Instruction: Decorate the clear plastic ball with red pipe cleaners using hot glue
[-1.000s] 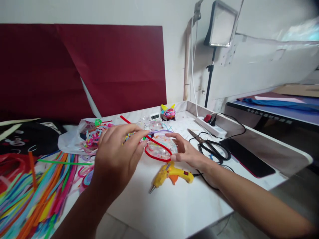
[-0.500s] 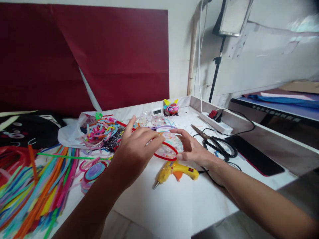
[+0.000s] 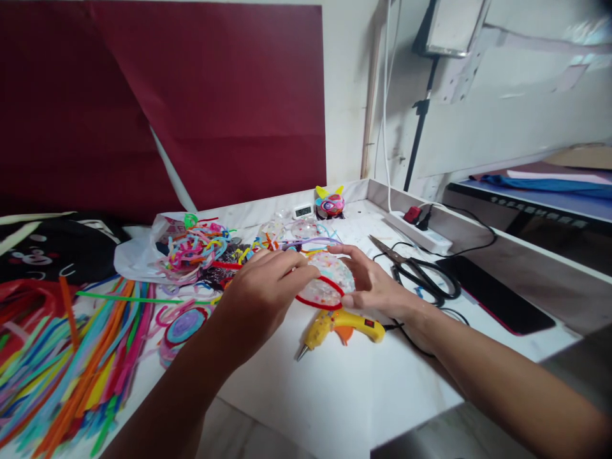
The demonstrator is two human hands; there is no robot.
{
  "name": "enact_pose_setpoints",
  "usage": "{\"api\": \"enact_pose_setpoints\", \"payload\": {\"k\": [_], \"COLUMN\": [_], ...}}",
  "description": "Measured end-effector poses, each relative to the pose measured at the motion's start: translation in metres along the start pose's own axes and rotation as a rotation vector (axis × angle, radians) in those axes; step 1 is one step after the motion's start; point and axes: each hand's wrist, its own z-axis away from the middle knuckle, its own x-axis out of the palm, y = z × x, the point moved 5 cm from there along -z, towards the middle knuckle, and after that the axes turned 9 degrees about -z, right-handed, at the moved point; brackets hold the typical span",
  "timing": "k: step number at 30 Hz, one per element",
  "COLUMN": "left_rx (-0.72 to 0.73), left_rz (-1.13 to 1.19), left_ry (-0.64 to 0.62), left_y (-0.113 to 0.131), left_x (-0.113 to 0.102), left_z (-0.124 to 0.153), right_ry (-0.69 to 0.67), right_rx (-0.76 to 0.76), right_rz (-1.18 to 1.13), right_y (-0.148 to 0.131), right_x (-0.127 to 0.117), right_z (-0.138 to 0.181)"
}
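Observation:
A clear plastic ball with coloured specks (image 3: 335,271) is between my hands, above the table. Around its near side curves a red pipe cleaner (image 3: 329,305), whose straight tail shows left of my left hand. My left hand (image 3: 270,284) is closed, thumb and fingers pinching the red pipe cleaner at the ball's left side. My right hand (image 3: 375,285) curls round the ball's right side, its thumb near the red loop. Just below lies a yellow glue gun (image 3: 342,326), nozzle toward the lower left. The ball's far side is partly hidden by my fingers.
Loose pipe cleaners (image 3: 90,363) spread at left, beside a round coiled piece (image 3: 184,328). A plastic bag of scraps (image 3: 143,255) sits behind. Scissors (image 3: 415,271), a phone (image 3: 497,293) and a power strip (image 3: 421,233) lie right. A decorated ball (image 3: 329,204) and small clock (image 3: 303,210) stand back.
My left index finger, raised before, has come down toward the other fingers. The red tail left of that hand shows more clearly. My right hand keeps its hold; the view has shifted slightly.

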Motion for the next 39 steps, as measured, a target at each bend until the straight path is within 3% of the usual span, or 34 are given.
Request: {"api": "enact_pose_setpoints", "payload": {"k": [8, 39], "left_rx": [-0.059, -0.07], "left_rz": [0.106, 0.296], "left_ry": [-0.017, -0.091], "left_y": [-0.0008, -0.0047], "left_x": [-0.0009, 0.0005], "left_z": [0.0034, 0.0022], "right_ry": [0.008, -0.004], "right_rx": [0.016, 0.062], "right_rz": [0.0, 0.022], "right_y": [0.0003, 0.0008], "right_x": [-0.0014, -0.0001], "right_z": [0.0001, 0.0013]}}
